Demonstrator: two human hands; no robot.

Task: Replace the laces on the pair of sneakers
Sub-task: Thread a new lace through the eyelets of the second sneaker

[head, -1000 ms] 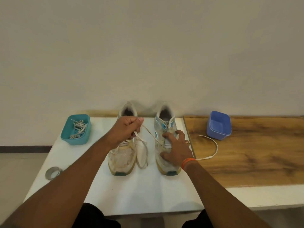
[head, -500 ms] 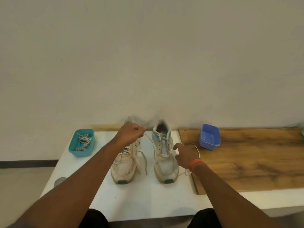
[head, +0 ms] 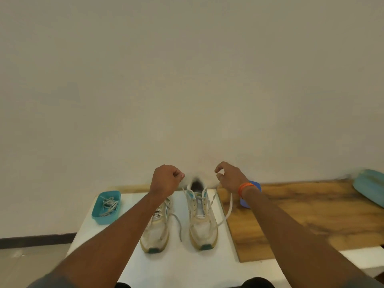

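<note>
While both arms reach forward over the white table point(head: 145, 265), the left hand point(head: 166, 179) is raised and fisted on one end of the lace point(head: 227, 213), the right hand point(head: 230, 177) pinches the other end, both above the right sneaker point(head: 201, 223).
</note>
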